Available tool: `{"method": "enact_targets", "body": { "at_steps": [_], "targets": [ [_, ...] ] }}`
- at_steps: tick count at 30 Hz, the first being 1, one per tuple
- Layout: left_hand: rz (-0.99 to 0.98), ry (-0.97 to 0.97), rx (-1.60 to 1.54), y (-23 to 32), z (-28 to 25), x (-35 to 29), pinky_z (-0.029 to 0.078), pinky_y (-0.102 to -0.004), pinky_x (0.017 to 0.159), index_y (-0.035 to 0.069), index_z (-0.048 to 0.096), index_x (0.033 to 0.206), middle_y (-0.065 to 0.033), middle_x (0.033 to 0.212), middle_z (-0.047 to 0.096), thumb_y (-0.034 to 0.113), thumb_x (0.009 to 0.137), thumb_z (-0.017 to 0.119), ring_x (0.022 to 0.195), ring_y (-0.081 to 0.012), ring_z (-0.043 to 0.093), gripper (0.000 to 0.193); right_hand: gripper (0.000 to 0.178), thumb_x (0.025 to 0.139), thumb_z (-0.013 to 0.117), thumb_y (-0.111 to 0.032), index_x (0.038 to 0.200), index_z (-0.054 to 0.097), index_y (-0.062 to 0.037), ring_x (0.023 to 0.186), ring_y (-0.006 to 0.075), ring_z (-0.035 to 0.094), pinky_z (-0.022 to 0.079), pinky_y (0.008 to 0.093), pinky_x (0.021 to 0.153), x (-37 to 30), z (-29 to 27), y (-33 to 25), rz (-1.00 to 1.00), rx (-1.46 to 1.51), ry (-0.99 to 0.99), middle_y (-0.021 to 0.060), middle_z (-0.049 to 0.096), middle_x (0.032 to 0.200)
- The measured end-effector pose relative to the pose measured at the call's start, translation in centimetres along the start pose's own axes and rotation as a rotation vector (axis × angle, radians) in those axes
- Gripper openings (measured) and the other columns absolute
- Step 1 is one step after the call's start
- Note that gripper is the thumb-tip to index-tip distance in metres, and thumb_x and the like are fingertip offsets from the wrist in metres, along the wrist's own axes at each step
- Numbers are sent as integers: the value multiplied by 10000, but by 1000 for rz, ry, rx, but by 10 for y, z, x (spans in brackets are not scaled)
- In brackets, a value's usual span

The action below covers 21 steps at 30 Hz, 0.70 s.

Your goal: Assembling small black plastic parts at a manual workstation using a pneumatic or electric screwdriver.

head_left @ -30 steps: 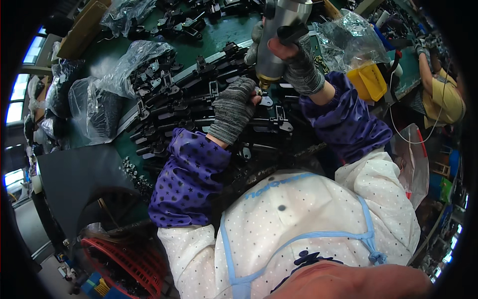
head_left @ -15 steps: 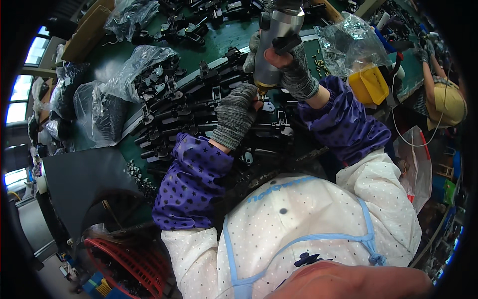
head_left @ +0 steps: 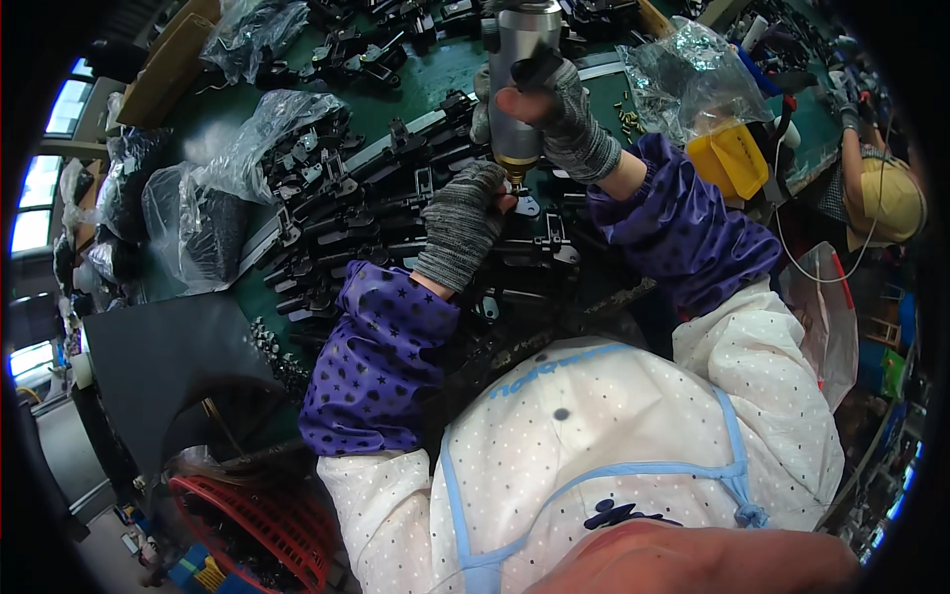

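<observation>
My right hand [head_left: 576,124], in a grey knit glove with the thumb bare, wraps round a silver cylindrical power tool [head_left: 517,84]. A black lever sits on the tool's side, under that hand. The tool points down, and its brass-coloured nose is over a small metal plate [head_left: 527,205] among black metal parts [head_left: 529,252]. Close beside the nose, my left hand [head_left: 463,210], also gloved in grey, has its fingers pinched together. Whatever those fingertips hold is hidden. Rows of similar long black parts [head_left: 346,223] lie left of the hand on the green table.
A clear plastic bag [head_left: 267,139] covers parts at the left. Small brass-coloured pieces [head_left: 628,119] lie right of the tool, near a yellow container [head_left: 727,163]. A red basket [head_left: 262,525] stands at lower left. Another person [head_left: 881,203] is at the far right.
The tool and my right hand have shifted left, and the tool now stands more upright. My left hand stays pinched beside its nose, moved only slightly.
</observation>
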<state>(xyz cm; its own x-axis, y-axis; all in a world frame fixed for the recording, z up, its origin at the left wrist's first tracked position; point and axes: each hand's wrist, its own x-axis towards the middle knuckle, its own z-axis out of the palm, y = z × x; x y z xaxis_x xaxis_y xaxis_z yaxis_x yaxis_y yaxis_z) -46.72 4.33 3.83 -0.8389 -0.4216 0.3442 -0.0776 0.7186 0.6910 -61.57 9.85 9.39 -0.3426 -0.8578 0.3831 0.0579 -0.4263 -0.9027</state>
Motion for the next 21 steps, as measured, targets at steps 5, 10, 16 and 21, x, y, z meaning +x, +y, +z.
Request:
{"method": "enact_targets", "body": {
  "at_steps": [5, 10, 16, 21],
  "targets": [
    [-11, -21, 52, -1, -2, -1, 466, -336, 584, 51, 554, 783, -92, 698, 583, 110, 647, 702, 654, -262, 588, 210, 284, 753, 657, -208, 952, 530, -49, 717, 188, 569, 481, 283, 608, -1, 7, -4, -127, -293, 19, 71, 564, 791],
    [16, -1, 55, 5, -5, 1, 463, -329, 606, 43, 553, 803, -114, 718, 579, 100, 659, 691, 677, -275, 585, 207, 431, 717, 641, -192, 1084, 500, -15, 785, 142, 583, 478, 267, 681, 0, 6, -7, -61, -302, 31, 54, 583, 901],
    [47, -326, -21, -5, -36, 12, 474, -333, 666, 54, 554, 839, -92, 789, 581, 99, 646, 681, 764, -264, 582, 236, 417, 714, 664, -253, 1013, 516, -1, 734, 138, 577, 482, 289, 638, -3, -9, 6, -132, -306, -48, 51, 582, 858],
    [204, -483, 243, -7, -47, 8, 454, -376, 733, 84, 572, 770, -77, 874, 563, 125, 633, 659, 857, -285, 546, 168, 499, 671, 705, -338, 980, 511, 1, 739, 183, 567, 472, 304, 637, -3, 12, -15, -201, -661, 17, 94, 570, 834]
  ]
}}
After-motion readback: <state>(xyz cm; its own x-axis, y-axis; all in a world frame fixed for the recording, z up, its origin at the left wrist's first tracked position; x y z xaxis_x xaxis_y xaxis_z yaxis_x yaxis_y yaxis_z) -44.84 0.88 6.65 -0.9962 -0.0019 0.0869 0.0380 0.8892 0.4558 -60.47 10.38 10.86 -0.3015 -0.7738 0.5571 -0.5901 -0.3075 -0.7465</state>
